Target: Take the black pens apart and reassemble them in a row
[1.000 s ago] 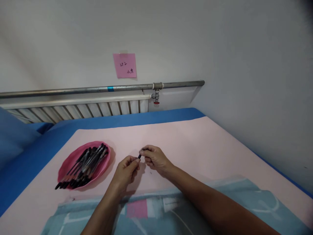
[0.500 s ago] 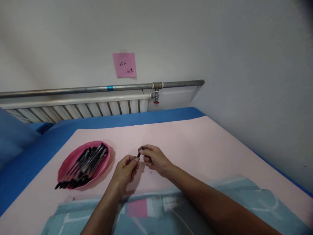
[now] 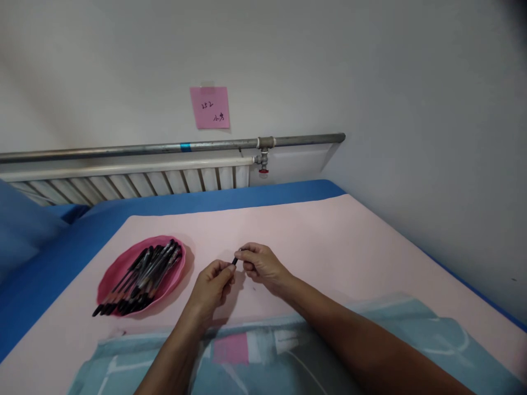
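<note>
Hands scarcely shifted since the earlier frame: left hand [image 3: 212, 285] and right hand [image 3: 262, 265] pinch, fingers closed, a small black pen part [image 3: 235, 261] over the pink sheet's [image 3: 329, 241] middle, right of the pink oval dish [image 3: 113, 269] of black pens [image 3: 146, 271].

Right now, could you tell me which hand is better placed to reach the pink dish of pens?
Probably the left. The left hand is nearer the pink dish, which lies off to its left; the right hand would have to cross over. Both hands are pinching a black pen.
</note>
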Available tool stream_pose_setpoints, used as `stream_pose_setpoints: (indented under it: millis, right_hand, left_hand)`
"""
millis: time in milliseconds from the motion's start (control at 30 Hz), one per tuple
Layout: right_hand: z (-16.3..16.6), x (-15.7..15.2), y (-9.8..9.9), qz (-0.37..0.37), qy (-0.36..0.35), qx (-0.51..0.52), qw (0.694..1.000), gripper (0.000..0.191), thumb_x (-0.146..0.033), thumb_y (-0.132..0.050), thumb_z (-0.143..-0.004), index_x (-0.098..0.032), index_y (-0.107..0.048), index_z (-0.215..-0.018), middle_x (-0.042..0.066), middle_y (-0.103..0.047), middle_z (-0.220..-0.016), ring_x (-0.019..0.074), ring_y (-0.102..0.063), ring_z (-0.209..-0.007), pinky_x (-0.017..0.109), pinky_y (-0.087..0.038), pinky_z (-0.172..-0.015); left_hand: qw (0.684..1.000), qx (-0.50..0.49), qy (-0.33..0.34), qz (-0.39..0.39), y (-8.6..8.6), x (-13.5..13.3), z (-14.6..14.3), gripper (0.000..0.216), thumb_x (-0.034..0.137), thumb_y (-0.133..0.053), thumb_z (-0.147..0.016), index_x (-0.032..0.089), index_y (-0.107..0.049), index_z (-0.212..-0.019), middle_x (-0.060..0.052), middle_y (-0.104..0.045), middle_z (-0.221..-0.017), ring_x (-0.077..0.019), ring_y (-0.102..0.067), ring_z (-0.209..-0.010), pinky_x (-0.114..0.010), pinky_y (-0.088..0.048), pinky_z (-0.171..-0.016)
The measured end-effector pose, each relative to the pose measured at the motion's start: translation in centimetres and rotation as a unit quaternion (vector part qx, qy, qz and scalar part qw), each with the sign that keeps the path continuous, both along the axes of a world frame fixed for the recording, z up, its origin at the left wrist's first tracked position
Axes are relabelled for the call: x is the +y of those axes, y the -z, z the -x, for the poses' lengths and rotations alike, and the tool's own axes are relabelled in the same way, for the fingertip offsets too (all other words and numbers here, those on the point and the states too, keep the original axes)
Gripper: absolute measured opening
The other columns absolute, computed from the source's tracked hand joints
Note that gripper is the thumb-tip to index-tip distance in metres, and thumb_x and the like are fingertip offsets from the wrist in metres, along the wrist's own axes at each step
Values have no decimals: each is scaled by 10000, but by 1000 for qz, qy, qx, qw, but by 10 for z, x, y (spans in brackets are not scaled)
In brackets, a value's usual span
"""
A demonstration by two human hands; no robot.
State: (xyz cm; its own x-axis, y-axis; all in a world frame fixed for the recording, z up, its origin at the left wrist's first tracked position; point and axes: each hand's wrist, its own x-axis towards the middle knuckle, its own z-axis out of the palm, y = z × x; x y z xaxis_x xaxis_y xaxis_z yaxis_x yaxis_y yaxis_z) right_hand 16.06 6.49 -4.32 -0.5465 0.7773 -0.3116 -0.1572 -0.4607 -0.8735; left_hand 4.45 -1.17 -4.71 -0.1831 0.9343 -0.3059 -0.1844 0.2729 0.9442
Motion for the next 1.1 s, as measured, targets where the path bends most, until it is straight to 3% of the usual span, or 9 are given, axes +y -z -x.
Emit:
stream_pose_setpoints:
  millis: [200, 400, 567, 667, 767, 900, 1033, 1100]
  right_hand:
    - [-3, 7, -1, 2, -4, 58, 998, 182, -199, -662, -574, -136, -538, -691, -89, -381, -453, 11, -278, -367, 165, -126, -355]
    - [-10, 18, -4, 13, 46, 99, 994, 167, -197, -611, -591, -149, -498, -705, -12, -568, -694, 5, -326, -390, 147, -123, -340]
    - [-7, 15, -2, -13, 102, 77, 992, 160, -214, -598, -611, -160, -489, -714, -20, -557, -657, 18, -373, -395, 137, -165, -325]
    - [-5, 18, 2, -65, 150, 38, 986, 160, -229, -608, -608, -160, -500, -704, -14, -552, -639, 45, -437, -432, 142, -214, -320]
    - [-9, 30, 6, -118, 197, 2, 973, 142, -245, -589, -622, -164, -512, -711, -16, -550, -612, 64, -467, -448, 156, -257, -323]
    - [-25, 48, 7, -132, 235, -30, 963, 110, -248, -534, -665, -181, -489, -740, -44, -524, -552, 44, -421, -393, 151, -246, -322]
    - [-31, 47, 10, -130, 191, -81, 970, 111, -255, -543, -669, -181, -498, -739, -47, -522, -498, 37, -362, -315, 149, -159, -286]
    - [-23, 38, 13, -137, 144, -101, 975, 96, -242, -547, -668, -174, -523, -731, -38, -534, -480, 41, -365, -303, 150, -178, -282]
  left_hand:
    - [998, -47, 26, 32, -5, -1, 3, 288, 406, -616, -672, 167, -459, -710, 64, -444, -557, -3, -249, -352, -138, -93, -326]
    - [995, -70, 49, 56, -6, -1, 5, 297, 409, -618, -671, 155, -489, -754, 59, -443, -575, 6, -235, -355, -138, -67, -332]
    - [996, -55, 45, 61, -3, -2, 4, 285, 399, -620, -667, 163, -467, -717, 65, -435, -562, 2, -250, -351, -140, -71, -329]
    - [995, -49, 48, 71, -3, -2, 4, 284, 394, -624, -655, 166, -468, -716, 64, -442, -563, -1, -251, -349, -142, -70, -327]
    - [995, -46, 52, 73, -4, -2, 4, 290, 396, -630, -639, 168, -468, -714, 68, -439, -553, -5, -257, -348, -144, -78, -327]
    - [998, 5, 33, 56, -1, -2, 12, 300, 404, -635, -626, 163, -460, -666, 69, -429, -511, -21, -294, -355, -146, -137, -323]
    - [999, 26, -17, 10, 6, 0, 27, 306, 410, -635, -611, 156, -475, -672, 44, -483, -543, -59, -411, -436, -167, -291, -390]
    - [998, 55, -39, 14, 8, 2, 33, 297, 410, -617, -620, 154, -482, -687, 41, -492, -549, -71, -432, -463, -183, -323, -435]
